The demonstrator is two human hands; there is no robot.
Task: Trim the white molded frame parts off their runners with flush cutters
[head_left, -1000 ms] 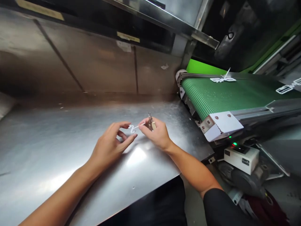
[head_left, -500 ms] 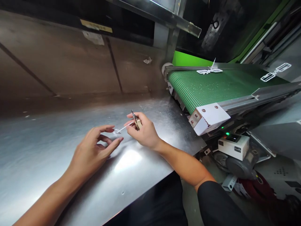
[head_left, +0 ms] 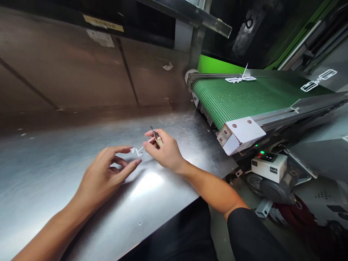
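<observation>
My right hand (head_left: 165, 152) pinches a small tool (head_left: 158, 142), my left hand (head_left: 104, 177) is half open beside the white plastic piece (head_left: 136, 152); if I press too hard, it can snap.

The right hand (head_left: 165, 152) is bare below a black sleeve (head_left: 252, 235).

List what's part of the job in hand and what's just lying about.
In use:
- right hand, holding a tan-handled metal tool, with a white plastic piece at its fingertips
- left hand, beside that piece

Lying about:
- white plastic parts on the green conveyor belt
- white control box
</observation>
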